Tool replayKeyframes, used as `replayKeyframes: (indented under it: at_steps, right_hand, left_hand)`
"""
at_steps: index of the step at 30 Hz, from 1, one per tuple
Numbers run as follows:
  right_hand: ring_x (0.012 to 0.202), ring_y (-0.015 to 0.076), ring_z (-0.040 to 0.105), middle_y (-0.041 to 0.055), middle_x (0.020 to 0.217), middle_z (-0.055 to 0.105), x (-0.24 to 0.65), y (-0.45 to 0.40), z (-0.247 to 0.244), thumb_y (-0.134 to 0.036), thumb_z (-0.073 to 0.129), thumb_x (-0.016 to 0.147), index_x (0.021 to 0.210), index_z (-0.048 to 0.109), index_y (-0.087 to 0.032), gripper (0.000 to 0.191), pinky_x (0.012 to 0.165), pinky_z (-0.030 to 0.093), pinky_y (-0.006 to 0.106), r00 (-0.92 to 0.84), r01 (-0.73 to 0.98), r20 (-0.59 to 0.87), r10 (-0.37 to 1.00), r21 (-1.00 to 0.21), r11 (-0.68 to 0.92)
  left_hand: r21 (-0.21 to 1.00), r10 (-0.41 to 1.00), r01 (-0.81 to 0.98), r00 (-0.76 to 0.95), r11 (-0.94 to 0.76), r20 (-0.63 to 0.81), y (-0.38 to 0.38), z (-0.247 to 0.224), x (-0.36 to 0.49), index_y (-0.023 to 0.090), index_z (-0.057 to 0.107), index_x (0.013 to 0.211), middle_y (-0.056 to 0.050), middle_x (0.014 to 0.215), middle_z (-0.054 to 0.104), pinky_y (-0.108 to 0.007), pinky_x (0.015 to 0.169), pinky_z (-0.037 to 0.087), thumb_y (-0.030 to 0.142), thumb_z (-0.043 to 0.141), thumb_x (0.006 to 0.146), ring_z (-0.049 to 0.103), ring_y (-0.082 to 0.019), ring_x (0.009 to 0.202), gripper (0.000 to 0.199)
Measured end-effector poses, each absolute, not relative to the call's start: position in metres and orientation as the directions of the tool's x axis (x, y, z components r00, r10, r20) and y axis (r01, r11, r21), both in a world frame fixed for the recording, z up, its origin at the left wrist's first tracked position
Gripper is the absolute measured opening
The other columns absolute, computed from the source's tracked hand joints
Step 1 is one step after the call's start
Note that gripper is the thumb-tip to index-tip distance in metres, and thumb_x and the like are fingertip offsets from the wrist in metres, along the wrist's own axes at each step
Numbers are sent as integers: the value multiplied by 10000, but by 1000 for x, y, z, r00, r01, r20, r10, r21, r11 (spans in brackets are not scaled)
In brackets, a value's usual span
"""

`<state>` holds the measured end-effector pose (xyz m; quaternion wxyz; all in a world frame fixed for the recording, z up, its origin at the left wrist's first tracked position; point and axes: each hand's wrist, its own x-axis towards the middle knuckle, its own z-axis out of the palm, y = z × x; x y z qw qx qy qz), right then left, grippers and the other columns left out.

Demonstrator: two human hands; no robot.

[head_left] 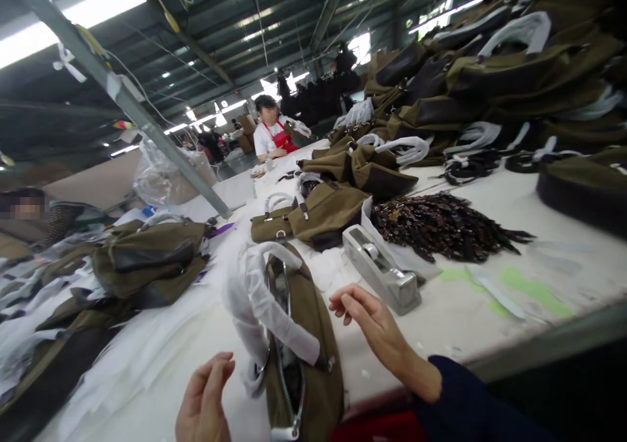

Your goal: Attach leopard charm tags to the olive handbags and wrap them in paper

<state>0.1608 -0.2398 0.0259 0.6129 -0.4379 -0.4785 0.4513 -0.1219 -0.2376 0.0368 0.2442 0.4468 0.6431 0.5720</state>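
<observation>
- Bag in hand: an olive canvas handbag (306,357) with dark trim lies on a white-topped workbench (470,318), directly in front of the worker, its open end toward the far side of the bench.
- Work at this moment: the bag sits between the worker's hands, with its metal zip (283,357) parted and its interior showing dark.
- Bag's condition: its white-wrapped handles (267,298) arch up and over to the left, and the canvas lies slack and unstuffed.
- Left hand (203,399): raised at the bottom edge of the view, half open with fingers gently curled, holding nothing, just beside the bag.
- Right hand (372,324): hovering over the bench to the right of the bag, fingers loosely curved, empty, a navy sleeve (460,403) at the wrist.
- Nearby: a steel tape dispenser (379,269) sits just beyond the right hand, next to a heap of dark leather tags (441,226).
- Around the bench: more olive handbags (328,217) lie along the tabletop, with a tall stack of them (494,83) at right and white tissue sheets (122,357) at left.
- Background: a co-worker in a red apron (272,135) sits at the far end of the bench.
</observation>
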Motion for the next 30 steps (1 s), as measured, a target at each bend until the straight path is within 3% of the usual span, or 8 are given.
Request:
replayKeyframes:
  at_steps: [4,7,10,13,16,20,28,30]
  right_hand:
    - [865,144,575,15,1004,629,150,-252,43,-360,575,956,1056,643,-230,177,749,450,270,-13,39,316,949,-948,316]
    - [835,130,554,27,1121,584,138,-250,54,-327,654,905,1193,609,-249,302,717,449,256,-253,117,365,896,-908,403]
    - [775,123,514,12,992,573,125,-245,61,-287,657,901,1091,649,-230,198,669,418,247,-351,174,380,856,-872,458]
    - [742,122,486,-8,847,537,117,-246,64,-234,633,904,905,643,-198,37,641,383,247,-361,148,393,846,-871,468]
    - [722,123,473,-14,800,511,118,-251,64,-221,633,893,820,602,-186,86,632,381,250,-319,50,393,863,-902,429]
    - [762,145,539,15,890,601,126,-263,56,-297,632,914,1001,632,-205,126,660,456,260,-328,-102,307,893,-952,290]
    - [793,170,632,40,922,683,168,-273,82,-295,592,931,977,685,-259,109,698,528,255,-507,302,374,776,-767,567]
    - [790,193,652,51,897,696,191,-262,93,-354,582,931,944,690,-261,143,688,543,268,-393,392,378,838,-756,524]
  left_hand:
    - [949,816,267,-502,-168,286,-297,19,-101,204,688,884,-19,962,690,-249,836,513,447,714,791,647,-173,887,262]
    - [882,832,363,-352,-302,430,-329,3,-75,215,641,1116,-89,1181,636,-380,1008,469,509,626,841,603,-271,1116,402]
    - [801,850,494,-206,-337,484,-343,-15,-53,218,414,1422,-150,1469,434,-507,1148,328,511,664,809,407,-360,1369,724]
    - [768,861,590,-229,-249,455,-343,-24,-42,245,213,1531,-152,1549,339,-507,1171,305,316,753,775,322,-351,1437,932]
    - [824,878,525,-265,-215,398,-333,-22,-52,246,253,1532,-140,1553,367,-463,1171,326,230,727,792,346,-328,1435,879]
    - [934,903,311,-325,-177,279,-315,-14,-83,229,358,1490,-141,1530,426,-475,1178,311,296,721,817,412,-318,1401,767]
    - [944,893,257,-345,-205,288,-290,-21,-104,276,439,1433,-102,1515,461,-509,1141,368,294,654,840,516,-318,1319,631]
    - [921,860,294,-368,-254,355,-285,-20,-109,323,436,1432,-84,1498,484,-514,1104,417,320,658,824,543,-334,1289,647]
